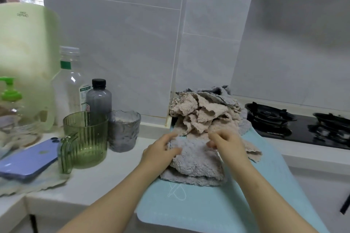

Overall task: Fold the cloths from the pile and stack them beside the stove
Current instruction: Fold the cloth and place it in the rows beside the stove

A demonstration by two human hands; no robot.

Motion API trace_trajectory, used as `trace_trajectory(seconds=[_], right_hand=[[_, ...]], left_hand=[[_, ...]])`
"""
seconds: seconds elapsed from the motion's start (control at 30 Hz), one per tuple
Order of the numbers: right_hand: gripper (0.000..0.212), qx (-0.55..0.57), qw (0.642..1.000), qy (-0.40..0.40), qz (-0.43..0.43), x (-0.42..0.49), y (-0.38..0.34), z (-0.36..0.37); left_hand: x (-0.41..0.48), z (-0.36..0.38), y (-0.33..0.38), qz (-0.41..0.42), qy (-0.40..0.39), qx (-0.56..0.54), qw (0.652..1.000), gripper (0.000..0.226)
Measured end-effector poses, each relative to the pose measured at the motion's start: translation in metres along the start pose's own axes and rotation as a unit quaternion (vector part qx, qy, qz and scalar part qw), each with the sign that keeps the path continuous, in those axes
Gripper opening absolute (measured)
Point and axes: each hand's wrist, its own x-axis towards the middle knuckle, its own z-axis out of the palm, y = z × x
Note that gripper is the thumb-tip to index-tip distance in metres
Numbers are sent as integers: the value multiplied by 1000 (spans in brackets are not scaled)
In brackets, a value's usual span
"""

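Note:
A crumpled pile of beige and grey cloths [204,111] sits against the tiled wall, just left of the black gas stove [295,125]. In front of the pile a fluffy grey cloth [195,159] lies folded over on a light blue mat [208,204]. My left hand [161,151] pinches the cloth's far left edge. My right hand [227,143] grips its far right edge, where it meets the beige cloths. A beige cloth's corner [253,154] sticks out to the right of my right wrist.
On the white counter to the left stand a green ribbed jug [85,138], a grey textured cup [125,130], a dark bottle [98,98], a clear bottle [69,81] and a purple phone [28,159]. The counter edge runs along the front.

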Motion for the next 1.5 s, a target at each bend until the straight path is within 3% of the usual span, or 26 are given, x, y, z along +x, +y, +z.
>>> trace_trajectory(seconds=[0.07,0.3,0.37,0.43,0.5,0.57,0.63,0.7,0.77,0.83,0.93,1.03,1.1,1.4,1.5], right_hand=[[16,-59,998,-3,-17,-4,16,-2],[13,-70,995,-33,-60,-14,43,-3],[9,-96,990,-26,-102,-14,46,-3],[8,-130,981,-16,-146,-15,47,-3],[34,-186,968,-51,-163,-18,45,-2],[55,-261,947,-96,-161,-18,44,2],[47,-274,944,-109,-150,-21,42,2],[25,-233,957,-67,-160,-26,38,-2],[20,-198,964,10,-179,-28,35,-7],[22,-189,964,47,-178,-23,26,-8],[39,-269,954,-37,-128,-2,12,2],[36,-376,913,-139,-72,7,23,17],[50,-390,903,-174,-46,8,39,20],[58,-431,883,-180,-51,9,50,23],[59,-410,901,-133,-44,5,53,23]], left_hand=[[0,-1,1,6,13,-51,999,23],[7,-4,1,-54,23,-143,988,29],[7,-6,3,-70,80,-210,972,25],[3,-9,2,-33,174,-225,958,19],[-6,-11,2,59,190,-159,967,17],[-17,-7,3,132,72,-32,988,34],[-22,-1,-1,133,-34,171,976,42],[-24,-1,1,76,-59,281,955,38],[-27,-8,14,20,-34,235,971,36],[-23,-11,32,45,17,242,969,33],[-8,4,46,128,3,305,944,39],[1,21,29,61,-75,390,916,41],[2,23,15,26,-93,419,903,46],[1,23,10,27,-96,461,882,50],[-4,26,8,34,-45,430,901,47]])
